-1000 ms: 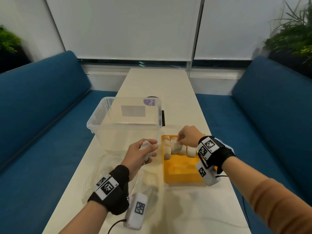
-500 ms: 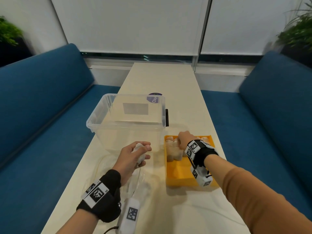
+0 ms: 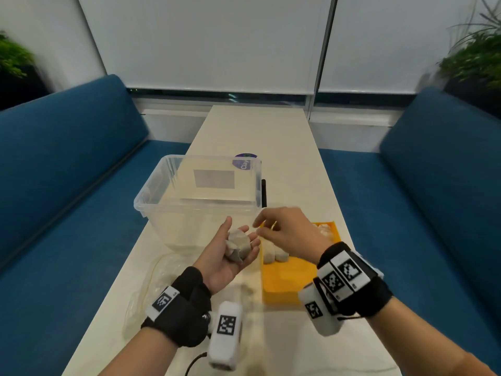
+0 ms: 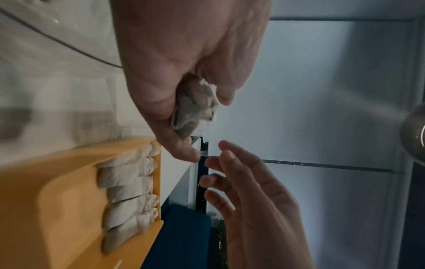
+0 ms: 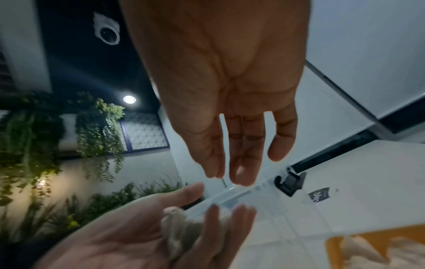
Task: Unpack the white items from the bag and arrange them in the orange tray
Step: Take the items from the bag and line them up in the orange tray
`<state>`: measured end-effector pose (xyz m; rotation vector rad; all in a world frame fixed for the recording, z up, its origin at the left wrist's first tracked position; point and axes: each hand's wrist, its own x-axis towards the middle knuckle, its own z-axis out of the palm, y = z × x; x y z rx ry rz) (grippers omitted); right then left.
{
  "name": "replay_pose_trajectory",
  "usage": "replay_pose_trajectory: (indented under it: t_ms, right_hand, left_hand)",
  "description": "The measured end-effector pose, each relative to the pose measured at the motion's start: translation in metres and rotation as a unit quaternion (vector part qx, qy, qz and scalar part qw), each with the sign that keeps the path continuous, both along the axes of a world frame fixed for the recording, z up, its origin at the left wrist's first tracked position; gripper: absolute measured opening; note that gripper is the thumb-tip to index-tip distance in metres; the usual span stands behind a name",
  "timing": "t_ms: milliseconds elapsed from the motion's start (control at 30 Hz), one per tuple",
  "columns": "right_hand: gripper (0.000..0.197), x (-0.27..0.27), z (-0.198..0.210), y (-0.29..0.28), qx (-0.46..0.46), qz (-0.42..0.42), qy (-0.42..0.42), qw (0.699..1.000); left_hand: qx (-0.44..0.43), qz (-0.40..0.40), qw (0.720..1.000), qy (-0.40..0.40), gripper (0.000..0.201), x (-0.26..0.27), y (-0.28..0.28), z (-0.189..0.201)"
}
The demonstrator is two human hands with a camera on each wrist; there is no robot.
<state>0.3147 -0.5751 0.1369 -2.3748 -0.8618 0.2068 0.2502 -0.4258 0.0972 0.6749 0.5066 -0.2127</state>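
My left hand [image 3: 241, 232] is turned palm up beside the orange tray [image 3: 287, 284], its fingers curled up round a crumpled white item [image 3: 238, 246]; the left wrist view shows the same white item [image 4: 195, 109] cupped in the palm. My right hand [image 3: 260, 228] hovers just right of it, fingers loose and empty, their tips [image 5: 241, 178] a short way above the held white item [image 5: 181, 231]. Several white items [image 4: 128, 193] lie in a row along the tray's far end [image 3: 273, 255].
An empty clear plastic bin [image 3: 198, 202] stands right behind both hands. A flattened clear bag [image 3: 160, 275] lies on the table under my left wrist. The narrow table [image 3: 260, 131] runs between blue benches [image 3: 67, 185].
My right hand has left the tray's far end and moved left to my left hand. My left hand has turned palm up and loosened its grip, so the white item shows.
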Motion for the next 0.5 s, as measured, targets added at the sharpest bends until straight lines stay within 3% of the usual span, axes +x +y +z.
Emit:
replay_pose_trajectory:
  t_ms: [233, 400, 500]
  right_hand:
    - [0.034, -0.014, -0.006, -0.003, 0.014, -0.022, -0.002, 1.0]
    - [0.017, -0.013, 0.002, -0.013, -0.002, -0.039, 0.011, 0.999]
    - [0.011, -0.009, 0.011, -0.024, 0.073, -0.068, 0.037, 0.994]
  left_hand:
    - [0.075, -0.105, 0.991, -0.03, 0.057, -0.002, -0.013, 0.007]
    - [0.127, -0.159, 0.977, -0.06, 0.048, -0.009, -0.022, 0.015]
    - [0.182, -0.176, 0.961, -0.108, 0.041, -0.015, -0.02, 0.016]
